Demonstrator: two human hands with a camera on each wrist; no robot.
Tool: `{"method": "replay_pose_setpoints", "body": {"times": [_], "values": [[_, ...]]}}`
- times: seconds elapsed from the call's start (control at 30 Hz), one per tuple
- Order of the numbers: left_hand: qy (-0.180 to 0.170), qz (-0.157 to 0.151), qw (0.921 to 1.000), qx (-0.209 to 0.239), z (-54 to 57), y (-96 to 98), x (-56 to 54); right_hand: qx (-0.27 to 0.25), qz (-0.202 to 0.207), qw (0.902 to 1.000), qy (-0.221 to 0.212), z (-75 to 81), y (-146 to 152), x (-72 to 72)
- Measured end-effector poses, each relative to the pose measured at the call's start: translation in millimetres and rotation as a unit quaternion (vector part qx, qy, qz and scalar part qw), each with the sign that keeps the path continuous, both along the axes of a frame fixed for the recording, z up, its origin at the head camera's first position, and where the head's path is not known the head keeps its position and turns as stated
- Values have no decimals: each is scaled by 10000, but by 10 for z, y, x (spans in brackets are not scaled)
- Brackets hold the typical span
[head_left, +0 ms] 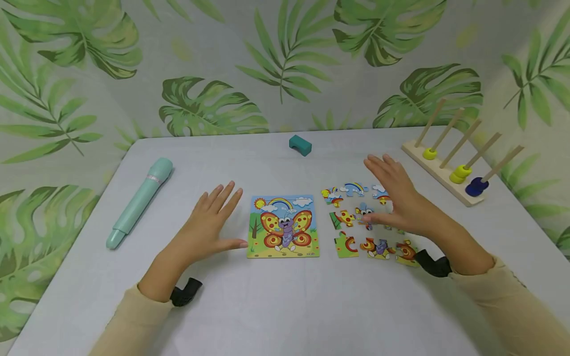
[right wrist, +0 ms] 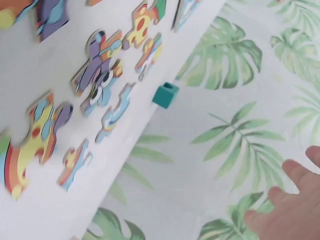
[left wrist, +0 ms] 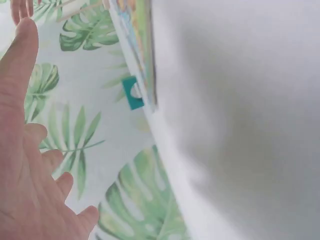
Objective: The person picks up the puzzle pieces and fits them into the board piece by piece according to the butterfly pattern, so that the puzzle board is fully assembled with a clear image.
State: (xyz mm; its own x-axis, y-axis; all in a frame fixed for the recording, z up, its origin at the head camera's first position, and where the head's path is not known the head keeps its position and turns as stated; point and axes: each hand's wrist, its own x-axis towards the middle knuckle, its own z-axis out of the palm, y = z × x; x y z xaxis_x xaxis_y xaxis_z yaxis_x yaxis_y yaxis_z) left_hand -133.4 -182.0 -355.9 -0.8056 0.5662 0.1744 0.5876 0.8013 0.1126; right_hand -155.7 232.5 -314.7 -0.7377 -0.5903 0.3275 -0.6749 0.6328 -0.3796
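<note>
Fingers spread, my left hand (head_left: 202, 227) hovers just left of a square butterfly picture board (head_left: 283, 226) and holds nothing. My right hand (head_left: 398, 198) is held over loose jigsaw pieces (head_left: 346, 244), its fingers extended and its grasp empty; it hides some of them in the head view. The pieces lie apart in rough rows right of the board and show parts of a butterfly, a rainbow and clouds. In the right wrist view, several puzzle pieces (right wrist: 37, 140) lie spread on the white surface, with the right hand (right wrist: 287, 205) at the lower right corner.
A teal arched block (head_left: 300, 145) lies near the table's back edge. On the left is a mint-green microphone-shaped object (head_left: 140, 202). At the right stands a wooden peg rack (head_left: 445, 173) with yellow and dark blue beads. Leaf-patterned cloth (head_left: 213, 64) hangs behind the white table (head_left: 285, 306).
</note>
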Motion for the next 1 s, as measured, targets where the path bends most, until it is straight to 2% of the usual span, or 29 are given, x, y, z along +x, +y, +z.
{"method": "replay_pose_setpoints", "body": {"times": [0.1,0.2,0.33,0.47,0.53,0.6,0.73,1.0], "values": [[-386,-48,9984,400,-106,65,-15,-470,-59,9982,-355,-24,-75,-60],[-836,7,9931,823,-182,124,-25,-705,-246,9958,-522,-88,-137,-139],[-1548,132,9794,1291,-277,157,-51,-1003,-469,9909,-768,-195,-205,-233],[-2132,100,9639,1592,-400,137,-83,-1244,-537,9850,-1068,-313,-255,-314],[-2212,18,9613,1640,-447,124,-89,-1292,-521,9823,-1248,-373,-273,-353],[-2182,-69,9621,1633,-480,116,-93,-1285,-528,9802,-1412,-442,-280,-392],[-2070,-163,9657,1562,-490,112,-93,-1130,-544,9756,-1802,-545,-290,-460],[-2019,-163,9671,1541,-509,103,-98,-788,-514,9657,-2418,-695,-284,-567]]}}
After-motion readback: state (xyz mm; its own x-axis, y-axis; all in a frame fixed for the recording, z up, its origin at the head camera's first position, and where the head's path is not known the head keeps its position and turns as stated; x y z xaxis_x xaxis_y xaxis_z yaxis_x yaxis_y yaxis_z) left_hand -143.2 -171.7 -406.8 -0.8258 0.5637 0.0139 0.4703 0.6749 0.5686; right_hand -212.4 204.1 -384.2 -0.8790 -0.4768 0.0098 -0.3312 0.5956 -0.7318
